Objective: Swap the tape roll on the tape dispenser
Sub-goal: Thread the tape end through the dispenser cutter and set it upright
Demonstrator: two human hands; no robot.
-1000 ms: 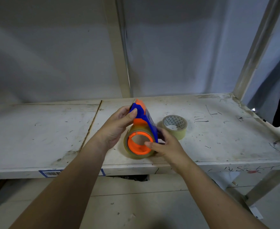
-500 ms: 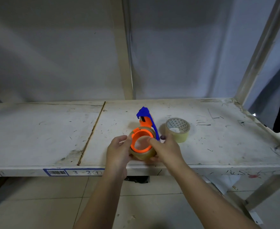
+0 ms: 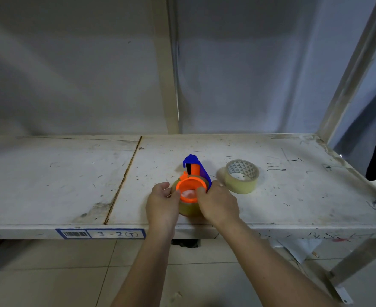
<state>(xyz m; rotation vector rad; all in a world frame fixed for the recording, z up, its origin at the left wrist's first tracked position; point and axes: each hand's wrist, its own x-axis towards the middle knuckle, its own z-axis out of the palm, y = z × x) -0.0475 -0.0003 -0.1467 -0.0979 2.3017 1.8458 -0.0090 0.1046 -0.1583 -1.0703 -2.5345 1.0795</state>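
Observation:
A blue and orange tape dispenser (image 3: 193,168) lies on the white shelf (image 3: 60,185), near its front edge. A brownish tape roll (image 3: 188,208) sits around the dispenser's orange hub (image 3: 190,186). My left hand (image 3: 162,204) grips the roll from the left, thumb on the hub's rim. My right hand (image 3: 219,203) grips it from the right, with a finger hooked over the orange rim. A second, pale yellowish tape roll (image 3: 242,176) lies flat on the shelf just to the right, apart from both hands.
A seam (image 3: 124,180) runs front to back through the shelf left of the dispenser. Upright posts stand at the back centre (image 3: 167,74) and back right (image 3: 349,74). A barcode label (image 3: 100,233) marks the front edge. Tiled floor lies below.
The dispenser has come down from a raised, tilted hold onto the shelf. My left hand moved from the blue head to the roll's left side. Both hands now clasp the roll.

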